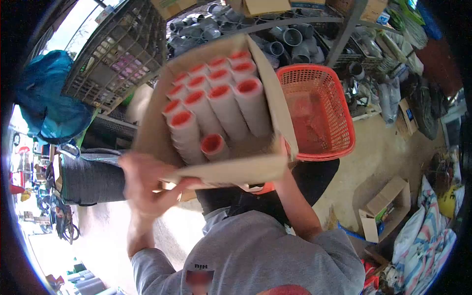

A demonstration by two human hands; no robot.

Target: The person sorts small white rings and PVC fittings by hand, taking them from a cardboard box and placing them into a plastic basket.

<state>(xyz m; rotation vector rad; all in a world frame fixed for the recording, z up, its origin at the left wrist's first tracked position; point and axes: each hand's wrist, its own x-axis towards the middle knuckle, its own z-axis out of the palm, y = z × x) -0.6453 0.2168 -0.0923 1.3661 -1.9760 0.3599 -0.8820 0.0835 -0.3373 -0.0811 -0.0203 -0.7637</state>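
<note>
An open cardboard box (231,169) is held tilted in front of my body. Inside stand several white rolls (228,108) with red hollow ends, set in rows. One shorter or lower roll (214,146) sits apart at the near side. My left hand (150,184), slightly blurred, grips the box's near left corner, thumb along its lower edge. At the near right corner my right hand (281,147) holds the box; most of its fingers are hidden by the cardboard.
A red plastic basket (351,125) stands right of the box. Grey pipe fittings (292,37) fill racks behind. A plastic crate (118,59) is at upper left, a black coil (93,177) below it. Another cardboard box (388,206) and a striped sack (418,241) lie right.
</note>
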